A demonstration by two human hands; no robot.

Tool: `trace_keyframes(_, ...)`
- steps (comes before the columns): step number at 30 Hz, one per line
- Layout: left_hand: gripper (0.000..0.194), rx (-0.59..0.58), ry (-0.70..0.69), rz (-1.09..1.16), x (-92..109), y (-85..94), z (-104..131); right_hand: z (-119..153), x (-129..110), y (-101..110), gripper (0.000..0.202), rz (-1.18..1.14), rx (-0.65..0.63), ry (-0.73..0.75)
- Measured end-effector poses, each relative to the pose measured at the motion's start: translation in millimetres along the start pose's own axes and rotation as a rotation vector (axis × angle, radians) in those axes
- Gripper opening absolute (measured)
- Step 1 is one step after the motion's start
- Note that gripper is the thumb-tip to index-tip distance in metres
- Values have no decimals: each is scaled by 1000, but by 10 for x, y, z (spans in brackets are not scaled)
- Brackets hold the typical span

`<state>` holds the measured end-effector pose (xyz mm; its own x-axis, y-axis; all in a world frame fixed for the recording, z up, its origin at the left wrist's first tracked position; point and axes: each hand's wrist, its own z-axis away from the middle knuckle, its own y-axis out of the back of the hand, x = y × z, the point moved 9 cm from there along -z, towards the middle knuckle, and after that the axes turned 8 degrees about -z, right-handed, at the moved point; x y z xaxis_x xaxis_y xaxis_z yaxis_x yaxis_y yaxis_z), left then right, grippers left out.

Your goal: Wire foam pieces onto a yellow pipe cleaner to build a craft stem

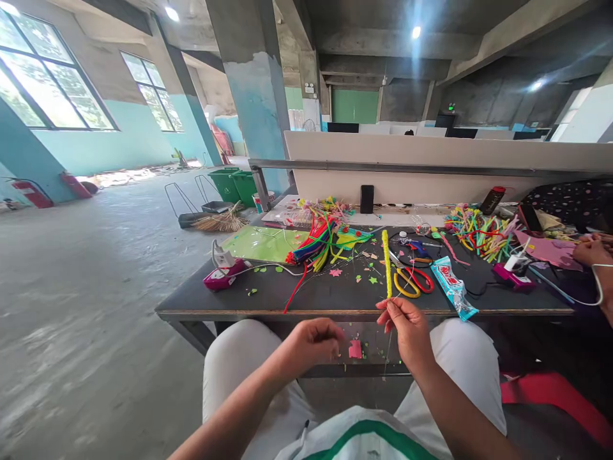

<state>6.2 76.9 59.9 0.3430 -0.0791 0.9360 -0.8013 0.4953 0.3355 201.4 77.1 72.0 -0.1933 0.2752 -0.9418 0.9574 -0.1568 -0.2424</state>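
Observation:
Between the thumb and fingers of my right hand point(402, 326) a fuzzy yellow pipe cleaner point(387, 262) is pinched at its lower end, standing nearly upright over the table's front edge. A thin strand hangs below those fingers. My left hand point(313, 342) hovers above my lap, fingers curled in toward the thumb and slightly blurred; whether anything is between them is hidden. Just right of the pipe cleaner lie yellow-handled scissors point(407, 283) and red-handled scissors point(422, 280). A blue-and-white wrapper packet point(453, 287) rests beside them.
A bundle of coloured pipe cleaners point(316, 239) lies left of centre, another pile point(483, 233) at right. Paper scraps dot the dark table point(268, 300). A pink power strip point(225, 273) sits at the left edge, a phone point(366, 199) at the back. Another person's hand point(594, 250) is far right.

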Motion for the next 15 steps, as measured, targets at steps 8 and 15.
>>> trace_keyframes(8, 19, 150, -122, -277, 294, 278, 82, -48, -254, 32, 27, -42, 75, 97)
trace_keyframes(15, 32, 492, -233, -904, 278, 1229, -650, -85, -83, 389, 29, -38, 144, 43)
